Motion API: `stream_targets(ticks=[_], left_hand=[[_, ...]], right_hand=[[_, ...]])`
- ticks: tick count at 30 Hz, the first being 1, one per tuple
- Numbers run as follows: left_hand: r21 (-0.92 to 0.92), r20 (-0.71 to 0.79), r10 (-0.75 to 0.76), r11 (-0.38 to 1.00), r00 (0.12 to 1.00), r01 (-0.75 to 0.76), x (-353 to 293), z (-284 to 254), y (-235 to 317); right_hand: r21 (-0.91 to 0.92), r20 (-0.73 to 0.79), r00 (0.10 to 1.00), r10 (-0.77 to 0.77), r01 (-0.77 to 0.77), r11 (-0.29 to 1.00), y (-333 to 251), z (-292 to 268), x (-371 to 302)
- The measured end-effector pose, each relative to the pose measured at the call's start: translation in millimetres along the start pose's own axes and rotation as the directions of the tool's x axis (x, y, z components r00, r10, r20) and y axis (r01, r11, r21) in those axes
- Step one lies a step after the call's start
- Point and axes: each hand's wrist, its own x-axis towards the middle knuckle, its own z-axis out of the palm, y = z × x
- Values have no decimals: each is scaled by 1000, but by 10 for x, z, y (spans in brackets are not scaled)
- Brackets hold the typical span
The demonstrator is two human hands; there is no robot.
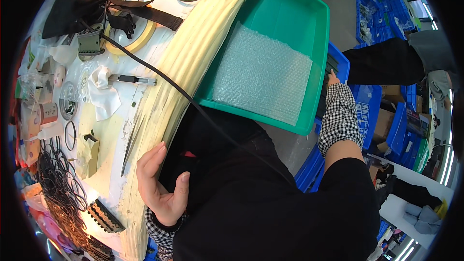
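Note:
My left hand (162, 183) is at the table's front edge, palm turned up, with fingers and thumb apart and nothing in it. Reaching out to the right, my right hand (333, 78) is inside a blue crate (344, 63) beyond the green tray. It touches dark, long pieces (331, 64) lying there. Most of its fingers are hidden, so its grip does not show. Between the hands stands the green tray (285, 0), with a sheet of bubble wrap (263, 72) flat on its bottom. Both forearms wear checked sleeves (340, 116).
A black cable (181, 89) crosses from the table over my lap. On the table (166, 50) lie a utility knife (133, 79), a tape roll (147, 34), black loops (60, 169) and ribbed dark green parts (105, 216). Another person's dark-clad leg (384, 61) is near the crates at right.

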Motion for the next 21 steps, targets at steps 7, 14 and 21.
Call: stream_targets(ticks=[7, 14, 21], left_hand=[[-25, -11, 6, 1000, 1000, -7, 1, 2, -14], [-5, -21, 27, 1000, 999, -27, -17, 7, -21], [-5, -24, 37, 999, 999, -37, -17, 23, -23]], right_hand=[[306, -482, 875, -54, 226, 925, 186, 101, 180], [140, -324, 946, 18, 29, 990, 399, 70, 326], [875, -23, 997, 75, -16, 484, 101, -301, -21]])
